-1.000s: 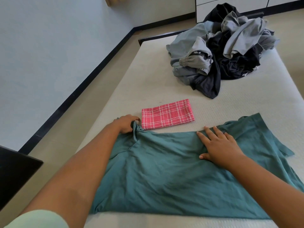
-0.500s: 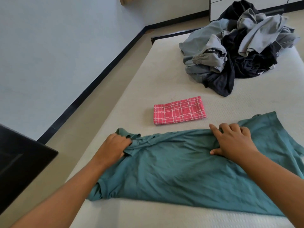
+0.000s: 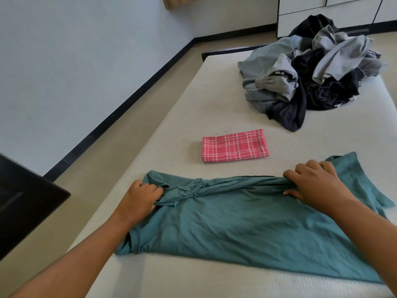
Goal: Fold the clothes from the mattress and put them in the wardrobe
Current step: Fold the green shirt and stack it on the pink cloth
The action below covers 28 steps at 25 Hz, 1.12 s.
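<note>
So closest to the camera there's a strip of bare mattress [image 3: 193, 280] along the bottom of the frame, and right past it the teal shirt [image 3: 247, 229]. It lies flat and sideways across the lower middle, soft and wrinkly, doubled over lengthwise. Its far edge is gathered into a ropey bunch, and one loose end fans out toward the right side of the frame.

The shirt's left end sits just beside the mattress's left edge, which runs diagonally from the bottom left up toward the top middle. Beyond that edge there's a band of beige floor, then a black skirting line and a pale blue wall. A dark furniture corner [image 3: 21, 201] pokes in at the left edge of the frame.

Both hands are on that gathered far edge. The left hand [image 3: 139, 198] has its fingers curled into the crumpled bit at the shirt's left end. The right hand [image 3: 315, 183] is further right, fingers hooked over the bunched fold with the thumb pressed in from the near side. So both have fabric, and the body of the shirt lies on the near side of the grips.

Past the hands there's open mattress, then a small pink plaid cloth [image 3: 235, 148] folded into a neat rectangle in the middle. More bare mattress follows, then a messy pile of grey and black clothes [image 3: 311, 67] at the upper right. A white cabinet [image 3: 322, 18] stands behind that.
</note>
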Motion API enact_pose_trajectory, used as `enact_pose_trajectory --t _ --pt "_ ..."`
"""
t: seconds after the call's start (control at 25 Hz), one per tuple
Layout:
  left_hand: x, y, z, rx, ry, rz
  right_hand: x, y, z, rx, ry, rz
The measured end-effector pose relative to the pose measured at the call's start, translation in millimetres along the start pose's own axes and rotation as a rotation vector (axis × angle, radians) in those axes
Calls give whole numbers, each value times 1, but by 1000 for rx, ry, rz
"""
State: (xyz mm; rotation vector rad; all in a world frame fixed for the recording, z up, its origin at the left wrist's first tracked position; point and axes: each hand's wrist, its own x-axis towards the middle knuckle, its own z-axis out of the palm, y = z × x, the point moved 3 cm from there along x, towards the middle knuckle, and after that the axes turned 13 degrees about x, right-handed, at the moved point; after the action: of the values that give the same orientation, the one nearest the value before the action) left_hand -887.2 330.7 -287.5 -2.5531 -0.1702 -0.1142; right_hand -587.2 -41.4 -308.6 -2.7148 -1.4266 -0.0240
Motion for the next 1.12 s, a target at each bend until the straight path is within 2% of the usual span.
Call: enact_pose_trajectory --t 0.16,0.28,0.6,0.72,0.8,0.88,0.96,1.04,1.12 --pt "-16 -13 -1 84 -131 -148 -15 3 -3 19 131 -162" --pt "-25 -19 -1 63 -183 -283 -27 8 -7 10 123 -240" --pt "-40 -38 -11 -296 -43 -472 -69 43 -26 -18 84 -164" --pt "-68 -32 -12 -332 -64 -319 -99 38 -19 -53 73 -200" --pt "-84 -27 -4 -315 -317 -197 -114 37 -14 -83 29 -191" --pt "-86 -23 -7 -211 -593 -163 -120 34 -20 -100 -27 -126" --pt "-67 -21 -29 -47 -695 -138 -116 22 -35 -118 -75 -20" --pt "-38 -13 -50 -4 -673 -138 -106 2 -47 -114 -61 37" --pt "-7 7 -63 -90 -512 -123 -95 -24 -46 -60 36 9"
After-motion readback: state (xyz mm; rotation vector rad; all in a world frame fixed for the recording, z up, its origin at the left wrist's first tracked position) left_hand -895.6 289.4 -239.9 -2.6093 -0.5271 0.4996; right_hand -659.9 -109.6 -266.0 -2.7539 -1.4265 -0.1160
